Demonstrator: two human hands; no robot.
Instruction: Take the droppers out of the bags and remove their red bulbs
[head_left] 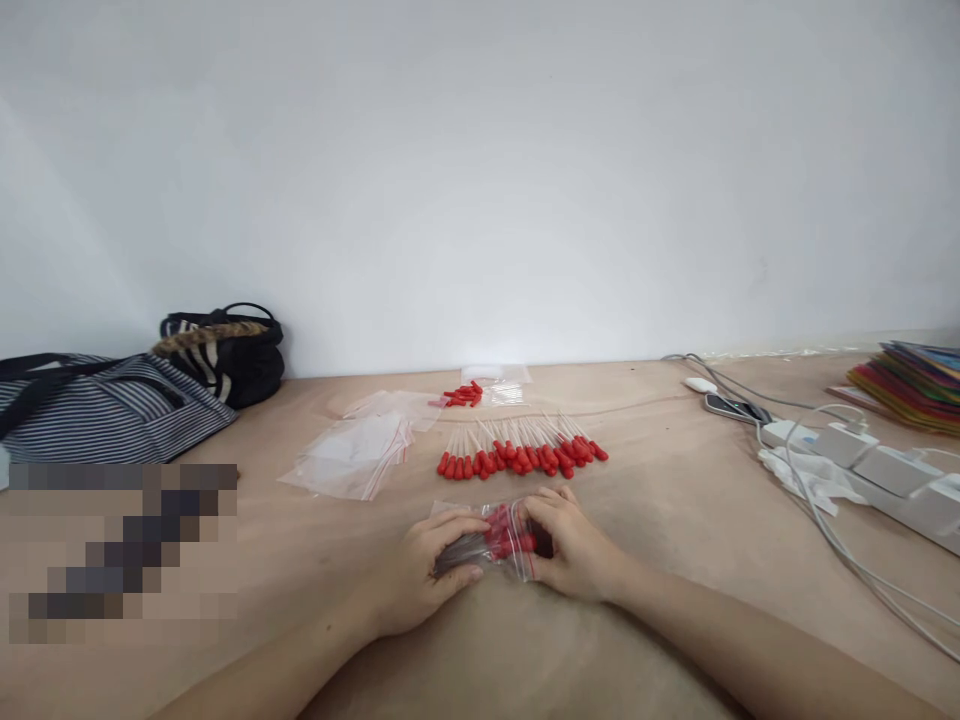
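Note:
Both my hands rest on the table around a small clear zip bag [491,540] filled with red-capped droppers. My left hand [427,575] curls its fingers round the bag's left end. My right hand [574,545] pinches the bag's right end, where the red caps show. Just beyond the bag lies a row of loose red-capped droppers [521,455], tips pointing away from me. A stack of empty clear zip bags [356,450] lies to the left of that row. A small pile of loose red caps [463,395] sits farther back near the wall.
A striped bag [97,405] and a black zebra-pattern bag [225,350] stand at the back left. At the right are a white power strip [885,470] with adapters and cables, a phone [731,407], and a stack of coloured paper [911,385].

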